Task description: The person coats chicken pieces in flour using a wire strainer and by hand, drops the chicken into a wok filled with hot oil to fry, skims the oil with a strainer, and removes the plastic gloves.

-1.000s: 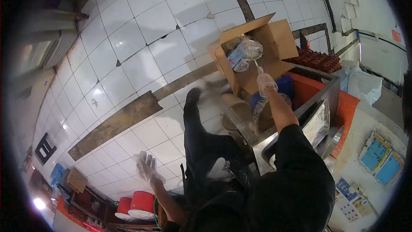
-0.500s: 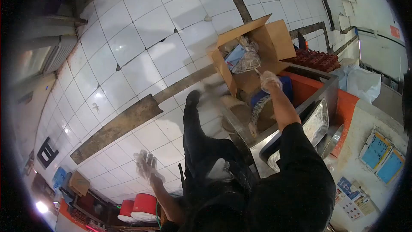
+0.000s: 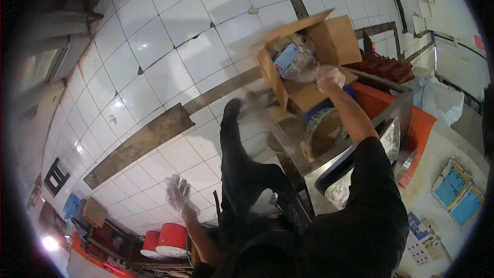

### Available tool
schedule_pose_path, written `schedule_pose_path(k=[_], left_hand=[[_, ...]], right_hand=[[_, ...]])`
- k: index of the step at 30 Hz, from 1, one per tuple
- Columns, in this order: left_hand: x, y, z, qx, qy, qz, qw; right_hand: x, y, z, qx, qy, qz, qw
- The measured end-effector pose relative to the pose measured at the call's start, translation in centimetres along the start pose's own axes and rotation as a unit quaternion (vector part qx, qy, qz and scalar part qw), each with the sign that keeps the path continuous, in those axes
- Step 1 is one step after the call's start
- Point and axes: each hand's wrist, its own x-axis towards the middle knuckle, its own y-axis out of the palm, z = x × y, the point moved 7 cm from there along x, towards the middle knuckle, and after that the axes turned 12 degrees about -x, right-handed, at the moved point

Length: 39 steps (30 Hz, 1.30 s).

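Note:
My right hand, in a clear plastic glove, reaches into the opening of a cardboard box. Its blurred fingers are beside a crumpled clear plastic bag; whether they grip it I cannot tell. A light-blue packet lies in the box next to the bag. My left hand, gloved likewise, hangs out over the tiled floor with its fingers apart and holds nothing. Below my right arm is a round container with a blue part at its edge, its contents unclear.
A metal-edged counter runs along my right side, with a foil-like tray on it. Stacked red-brown egg trays and white plastic bags are beyond the box. Red buckets stand at the lower left, over white floor tiles.
My right hand has moved up and slightly right, closer to the plastic bag in the box. My left hand has dropped slightly, its fingers more curled. The view has shifted a little.

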Motion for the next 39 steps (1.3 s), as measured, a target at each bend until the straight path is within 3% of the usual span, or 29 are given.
schedule_pose_path(k=[2, 4, 5, 6, 8, 9, 11, 12, 14, 18, 19, 21, 24, 27, 28, 30, 32, 34, 36, 37, 38, 39], left_hand=[[0.6, -1.2, 0.8, -0.015, 0.087, 0.078, 0.993], [2.3, -2.6, 2.3, -0.029, 0.047, 0.037, 0.998], [2.7, -3.9, 3.3, -0.035, 0.005, -0.009, 0.999], [2.2, -2.8, 1.8, -0.034, 0.007, -0.013, 0.999], [1.3, -1.3, 1.1, 0.002, -0.070, -0.116, 0.991], [1.1, -1.6, 1.3, 0.006, -0.071, -0.118, 0.990], [0.4, -1.0, 1.0, -0.032, 0.025, -0.022, 0.999], [0.5, -0.2, 0.9, -0.039, 0.029, -0.020, 0.999], [0.6, -0.3, 0.4, -0.004, -0.018, -0.100, 0.995], [1.5, -0.7, 1.3, -0.023, -0.046, -0.104, 0.993], [1.4, 0.5, 0.9, -0.027, -0.048, -0.093, 0.994], [1.6, 1.5, -0.1, -0.025, -0.042, -0.068, 0.996], [1.9, 4.1, -0.3, -0.052, -0.018, 0.014, 0.998], [-0.9, 11.2, -2.2, -0.076, 0.038, 0.161, 0.983], [-0.7, 13.1, -2.1, -0.078, 0.046, 0.179, 0.980], [-0.7, 17.9, 0.6, -0.019, -0.051, 0.299, 0.953], [-9.4, 24.8, -1.6, 0.004, 0.021, 0.471, 0.882], [-15.2, 29.0, -1.4, 0.058, 0.034, 0.527, 0.847], [-23.7, 30.9, -0.8, 0.233, -0.026, 0.554, 0.799], [-26.8, 31.5, -1.2, 0.223, 0.273, 0.649, 0.674], [-28.7, 31.0, 1.0, 0.209, 0.274, 0.679, 0.648], [-30.7, 30.4, 3.3, 0.194, 0.273, 0.708, 0.621]], right_hand=[[-0.4, -0.9, -0.4, 0.063, 0.035, -0.021, 0.997], [-1.2, -1.8, -0.6, 0.130, 0.008, -0.239, 0.962], [-0.7, -0.9, 0.2, -0.007, -0.039, -0.173, 0.984], [-1.0, 0.5, 0.7, -0.056, -0.069, -0.104, 0.991], [-1.1, 1.5, 0.8, -0.043, -0.055, -0.008, 0.997], [-1.4, 1.5, 1.1, -0.036, -0.048, 0.014, 0.998], [-1.9, 2.2, 0.9, -0.039, -0.049, 0.012, 0.998], [-1.8, 2.6, 0.7, -0.052, -0.058, 0.008, 0.997], [-1.8, 2.5, 0.7, -0.041, -0.054, 0.018, 0.998], [-5.1, 2.2, 0.1, 0.006, -0.033, 0.014, 0.999], [-5.7, 2.1, 0.5, -0.093, -0.073, 0.051, 0.992], [-10.1, -1.8, 0.8, -0.098, -0.084, 0.046, 0.991], [-13.1, -2.3, -2.3, -0.047, -0.084, 0.007, 0.995], [-22.9, -6.2, -6.9, 0.206, -0.107, -0.198, 0.952], [-25.1, -5.1, -7.6, 0.194, -0.115, -0.238, 0.945], [-29.5, -2.8, -9.2, 0.164, -0.124, -0.318, 0.925], [-35.8, -1.5, -10.9, 0.287, -0.143, -0.305, 0.897], [-41.9, 0.1, -12.4, 0.439, -0.118, -0.326, 0.829], [-44.9, 4.9, -12.3, 0.537, -0.094, -0.357, 0.759], [-46.5, 7.2, -12.0, 0.586, -0.083, -0.356, 0.723], [-48.3, 8.9, -11.8, 0.594, -0.086, -0.411, 0.686], [-50.8, 9.7, -12.6, 0.583, -0.038, -0.391, 0.711]])
